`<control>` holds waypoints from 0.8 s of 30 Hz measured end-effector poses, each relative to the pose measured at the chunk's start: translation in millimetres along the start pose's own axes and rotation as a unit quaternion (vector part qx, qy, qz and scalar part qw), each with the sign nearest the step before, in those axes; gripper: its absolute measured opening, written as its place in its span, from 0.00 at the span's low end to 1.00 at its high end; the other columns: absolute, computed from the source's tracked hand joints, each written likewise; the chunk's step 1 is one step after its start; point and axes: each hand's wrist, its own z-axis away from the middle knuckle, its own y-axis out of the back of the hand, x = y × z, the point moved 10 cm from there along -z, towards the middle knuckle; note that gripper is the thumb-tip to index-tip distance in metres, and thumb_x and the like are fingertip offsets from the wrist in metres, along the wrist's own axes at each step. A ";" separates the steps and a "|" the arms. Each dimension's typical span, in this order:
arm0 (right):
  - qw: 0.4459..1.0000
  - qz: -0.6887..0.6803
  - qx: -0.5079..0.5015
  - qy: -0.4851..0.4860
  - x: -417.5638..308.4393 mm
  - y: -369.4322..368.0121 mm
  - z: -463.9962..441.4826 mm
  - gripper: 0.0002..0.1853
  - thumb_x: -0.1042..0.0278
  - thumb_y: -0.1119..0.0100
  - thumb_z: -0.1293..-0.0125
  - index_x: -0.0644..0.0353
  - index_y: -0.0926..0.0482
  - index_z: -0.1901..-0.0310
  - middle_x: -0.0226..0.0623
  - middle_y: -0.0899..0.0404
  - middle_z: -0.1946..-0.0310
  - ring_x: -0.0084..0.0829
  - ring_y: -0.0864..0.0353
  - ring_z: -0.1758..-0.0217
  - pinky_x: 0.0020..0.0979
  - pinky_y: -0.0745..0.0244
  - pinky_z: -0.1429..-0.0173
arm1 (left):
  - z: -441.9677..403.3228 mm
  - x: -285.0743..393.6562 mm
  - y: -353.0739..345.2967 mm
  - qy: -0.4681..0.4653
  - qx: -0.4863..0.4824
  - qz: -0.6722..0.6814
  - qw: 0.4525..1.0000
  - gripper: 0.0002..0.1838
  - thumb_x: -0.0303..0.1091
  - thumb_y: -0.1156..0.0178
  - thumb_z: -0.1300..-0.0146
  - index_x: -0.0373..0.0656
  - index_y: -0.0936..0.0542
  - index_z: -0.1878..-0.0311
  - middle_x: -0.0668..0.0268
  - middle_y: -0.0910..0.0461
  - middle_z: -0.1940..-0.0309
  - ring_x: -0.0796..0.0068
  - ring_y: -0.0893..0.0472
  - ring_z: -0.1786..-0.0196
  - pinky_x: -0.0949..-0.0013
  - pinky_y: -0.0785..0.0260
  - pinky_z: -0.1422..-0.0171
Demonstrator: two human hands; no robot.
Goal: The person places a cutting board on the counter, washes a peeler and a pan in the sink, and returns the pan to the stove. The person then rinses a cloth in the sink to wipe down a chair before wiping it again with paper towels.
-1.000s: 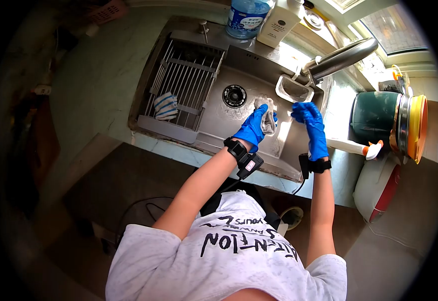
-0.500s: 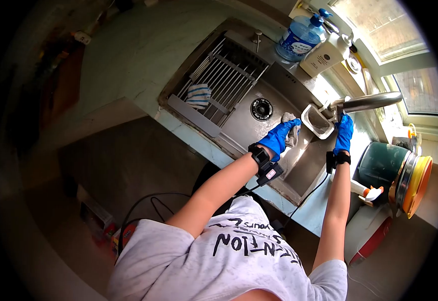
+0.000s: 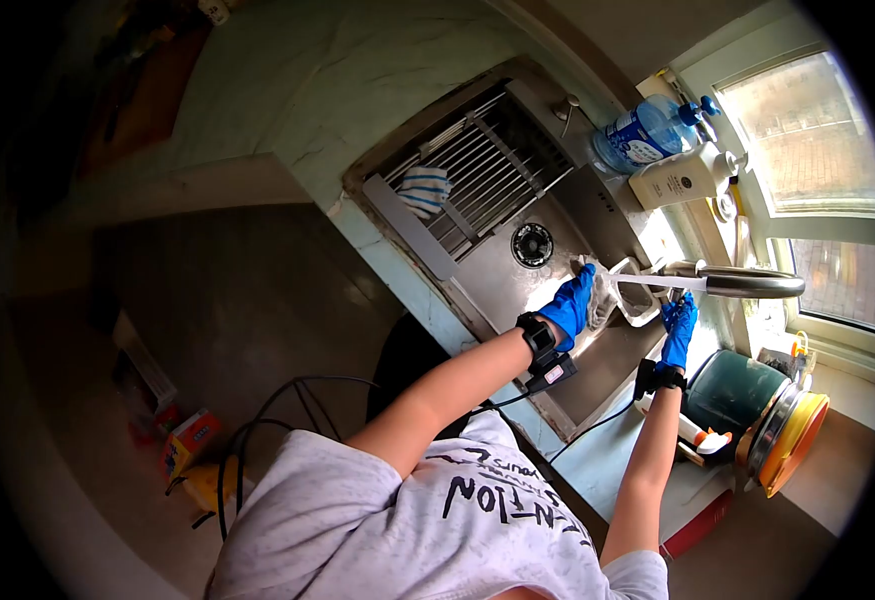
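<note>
My left hand (image 3: 570, 307), in a blue glove, is closed on a wet grey cloth (image 3: 602, 303) above the sink (image 3: 572, 375). A white stream of water (image 3: 657, 282) runs from the faucet (image 3: 754, 283) toward the cloth. My right hand (image 3: 678, 328), also in a blue glove, has its fingers closed at the faucet handle (image 3: 676, 296), which they partly hide. Between my hands, a white-rimmed caddy (image 3: 641, 318) sits at the sink's back edge. The round drain (image 3: 532, 245) lies left of the cloth.
A metal rack (image 3: 492, 185) spans the sink's left part, with a striped cloth (image 3: 423, 190) on it. Behind stand a blue pump bottle (image 3: 642, 135) and a cream bottle (image 3: 679, 178). A green pot (image 3: 735, 392) and a spray bottle (image 3: 702, 437) are right of my right hand.
Water now runs from the faucet, where no stream showed before. The camera view has shifted and turned. My left hand still grips the grey cloth, and my right hand stays by the faucet.
</note>
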 end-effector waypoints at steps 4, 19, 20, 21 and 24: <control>0.988 0.045 0.081 0.126 -6.7 10.9 24.3 0.07 0.63 0.50 0.40 0.56 0.29 0.69 0.27 0.37 0.89 0.20 0.40 0.91 0.19 0.42 0.85 | -3.9 6.8 10.4 -0.008 0.040 -0.061 0.997 0.18 0.47 0.48 0.44 0.41 0.27 0.61 0.64 0.26 0.68 0.72 0.25 0.66 0.72 0.30 0.61; 0.972 0.007 -0.193 0.136 7.4 -170.9 156.4 0.23 0.82 0.53 0.46 0.63 0.38 0.46 0.37 0.33 0.49 0.30 0.32 0.47 0.28 0.34 0.45 | 8.1 41.8 -1.8 -0.165 -0.001 -0.231 0.959 0.20 0.33 0.52 0.40 0.41 0.37 0.45 0.63 0.30 0.54 0.72 0.29 0.53 0.72 0.35 0.50; 0.964 0.100 -0.173 0.176 15.1 -163.7 155.6 0.30 0.93 0.61 0.54 0.65 0.41 0.44 0.40 0.36 0.46 0.31 0.35 0.44 0.28 0.38 0.42 | 3.2 42.3 1.5 -0.143 -0.003 -0.251 0.957 0.16 0.32 0.53 0.40 0.43 0.36 0.48 0.64 0.30 0.57 0.71 0.30 0.54 0.72 0.34 0.54; 0.959 0.105 -0.178 0.196 20.4 -162.6 153.5 0.30 0.93 0.63 0.54 0.65 0.40 0.45 0.42 0.36 0.46 0.32 0.35 0.44 0.28 0.38 0.41 | -1.5 41.9 1.5 -0.123 -0.006 -0.271 0.955 0.12 0.31 0.54 0.40 0.46 0.35 0.52 0.64 0.31 0.59 0.70 0.30 0.55 0.71 0.32 0.57; 0.931 0.203 -0.192 0.234 16.2 -162.3 152.2 0.28 0.92 0.61 0.52 0.66 0.38 0.46 0.42 0.35 0.47 0.32 0.35 0.44 0.28 0.38 0.42 | 12.5 55.7 -22.6 -0.159 -0.033 -0.268 0.950 0.09 0.42 0.54 0.40 0.46 0.34 0.68 0.66 0.29 0.74 0.73 0.28 0.70 0.72 0.34 0.68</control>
